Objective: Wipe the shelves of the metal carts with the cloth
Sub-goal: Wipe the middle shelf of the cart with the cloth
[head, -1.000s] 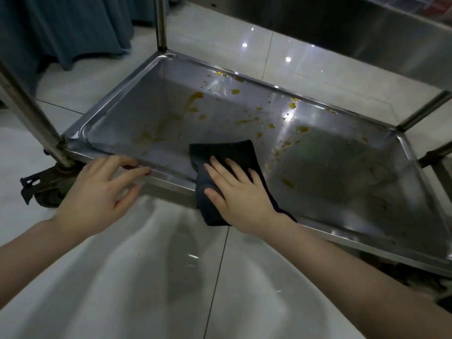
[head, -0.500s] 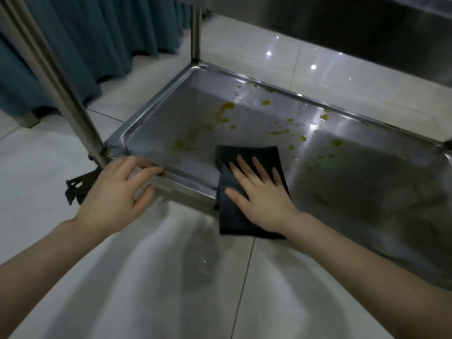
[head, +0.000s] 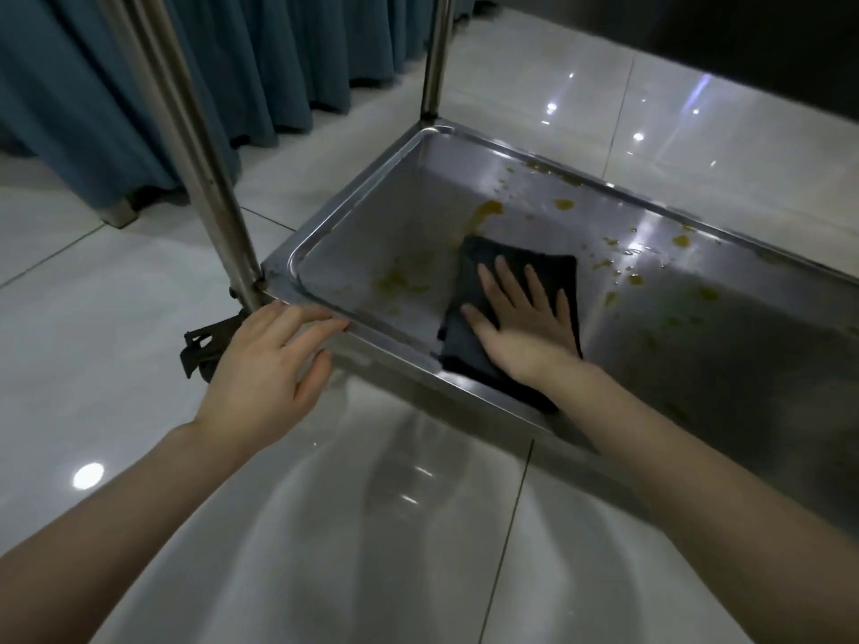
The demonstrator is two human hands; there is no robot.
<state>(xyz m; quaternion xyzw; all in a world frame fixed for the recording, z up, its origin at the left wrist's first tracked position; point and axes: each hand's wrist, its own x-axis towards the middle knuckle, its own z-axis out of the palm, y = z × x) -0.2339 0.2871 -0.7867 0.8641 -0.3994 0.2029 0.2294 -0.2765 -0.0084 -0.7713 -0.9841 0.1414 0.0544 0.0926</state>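
Head view, looking down at the bottom shelf of one metal cart. I see the cloth [head: 466,339], dark and folded, lying in the near part of the shelf [head: 372,239]; its nearer end laps over the shelf's front rim [head: 395,348]. The right hand [head: 525,337] lies flat on the cloth, fingers straight and spread, palm down, grasping nothing. The left hand [head: 265,364] is relaxed and unclenched, its fingertips resting on the front rim just beside the corner post [head: 204,178]; whether the thumb touches the rim's underside I cannot tell.

Yellowish stains [head: 488,210] dot the steel, one large blot just beyond the cloth's far edge, a fainter smear to its left, smaller spots scattered to the right and along the far rim. A second post [head: 434,53] rises from the far left corner. Below the near corner a black caster part [head: 204,346] juts out. Around the cart lie glossy pale floor tiles [head: 325,504] with light reflections, and a blue-green curtain [head: 139,62] hangs at upper left.
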